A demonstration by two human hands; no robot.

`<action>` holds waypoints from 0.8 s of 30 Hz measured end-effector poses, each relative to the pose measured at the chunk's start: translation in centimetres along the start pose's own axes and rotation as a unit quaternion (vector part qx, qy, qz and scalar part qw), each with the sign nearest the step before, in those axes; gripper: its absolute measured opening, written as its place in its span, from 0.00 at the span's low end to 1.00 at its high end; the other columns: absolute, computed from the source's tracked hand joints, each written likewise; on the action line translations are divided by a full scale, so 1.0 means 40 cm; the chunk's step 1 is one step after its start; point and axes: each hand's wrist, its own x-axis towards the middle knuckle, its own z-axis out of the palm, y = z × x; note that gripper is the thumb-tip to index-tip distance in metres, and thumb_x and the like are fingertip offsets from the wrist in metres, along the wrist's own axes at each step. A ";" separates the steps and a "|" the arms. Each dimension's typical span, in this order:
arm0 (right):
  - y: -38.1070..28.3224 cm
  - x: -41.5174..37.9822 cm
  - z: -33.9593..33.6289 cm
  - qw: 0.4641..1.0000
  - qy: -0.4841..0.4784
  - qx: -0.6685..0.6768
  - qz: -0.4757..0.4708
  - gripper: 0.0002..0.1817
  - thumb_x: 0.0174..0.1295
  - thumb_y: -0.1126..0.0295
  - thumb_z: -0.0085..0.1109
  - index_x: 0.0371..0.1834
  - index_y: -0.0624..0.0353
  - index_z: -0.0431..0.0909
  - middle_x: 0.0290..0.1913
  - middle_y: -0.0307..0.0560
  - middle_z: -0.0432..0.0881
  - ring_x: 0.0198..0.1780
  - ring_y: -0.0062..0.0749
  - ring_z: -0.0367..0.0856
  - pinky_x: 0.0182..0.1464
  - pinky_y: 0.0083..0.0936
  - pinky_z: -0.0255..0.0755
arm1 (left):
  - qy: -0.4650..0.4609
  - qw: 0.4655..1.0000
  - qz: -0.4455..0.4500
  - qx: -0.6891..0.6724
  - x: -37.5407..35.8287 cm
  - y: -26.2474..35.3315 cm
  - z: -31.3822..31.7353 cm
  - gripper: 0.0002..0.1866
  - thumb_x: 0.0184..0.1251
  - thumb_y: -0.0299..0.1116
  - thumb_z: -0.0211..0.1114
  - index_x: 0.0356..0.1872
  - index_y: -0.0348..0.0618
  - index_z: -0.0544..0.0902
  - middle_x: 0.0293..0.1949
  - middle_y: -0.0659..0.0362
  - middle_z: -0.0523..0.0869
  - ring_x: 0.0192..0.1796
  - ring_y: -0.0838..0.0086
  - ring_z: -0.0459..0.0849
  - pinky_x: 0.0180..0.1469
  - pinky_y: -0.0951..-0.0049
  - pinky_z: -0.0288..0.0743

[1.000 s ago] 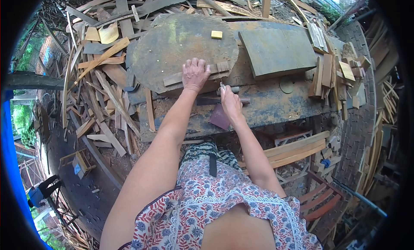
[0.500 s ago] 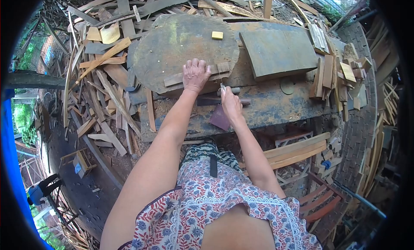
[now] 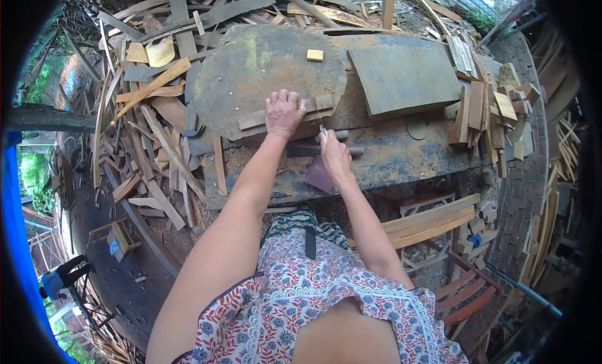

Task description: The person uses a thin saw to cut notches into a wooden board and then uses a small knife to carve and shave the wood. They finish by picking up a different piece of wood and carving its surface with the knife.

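A short wooden strip (image 3: 254,120) lies across a thick, rough-edged wood slab (image 3: 219,69). My left hand (image 3: 286,115) is closed over the middle of the strip, with its fingers curled and pressing it onto the slab. My right hand (image 3: 335,155) is wrapped around the pale handle of a thin-bladed hand saw (image 3: 322,129). The blade appears edge-on as a fine line crossing the strip near its right end. Much of the handle is hidden inside my fist. Beside my right hand lie a dark reddish flat piece (image 3: 320,174) and a dark rod-like piece (image 3: 354,150).
A small yellow block (image 3: 315,54) sits on the slab. To the right, a large thick board (image 3: 404,78) and a round disc (image 3: 417,127) rest on the worn bench (image 3: 401,157). Stacked wood offcuts (image 3: 476,107) stand at its right end. Scrap wood (image 3: 160,132) is heaped on the left.
My right hand has drawn slightly toward my body with the saw. My left hand keeps its hold on the strip, nearly unmoved.
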 end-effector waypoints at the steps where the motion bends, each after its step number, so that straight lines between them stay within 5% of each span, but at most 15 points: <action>1: 0.005 -0.008 0.003 1.000 0.001 0.009 -0.002 0.15 0.72 0.56 0.43 0.45 0.58 0.69 0.33 0.69 0.81 0.40 0.70 0.79 0.41 0.60 0.70 | -0.003 1.000 0.000 0.001 -0.002 0.000 0.000 0.10 0.59 0.45 0.61 0.32 0.52 0.75 0.34 0.58 0.74 0.43 0.62 0.73 0.47 0.61 0.66; 24: 0.027 -0.040 0.013 1.000 -0.009 0.001 0.002 0.17 0.73 0.54 0.41 0.45 0.57 0.70 0.34 0.68 0.82 0.41 0.68 0.80 0.42 0.61 0.70 | -0.009 1.000 0.001 0.006 -0.010 -0.003 0.003 0.11 0.59 0.45 0.61 0.32 0.51 0.75 0.34 0.59 0.73 0.42 0.63 0.73 0.46 0.61 0.66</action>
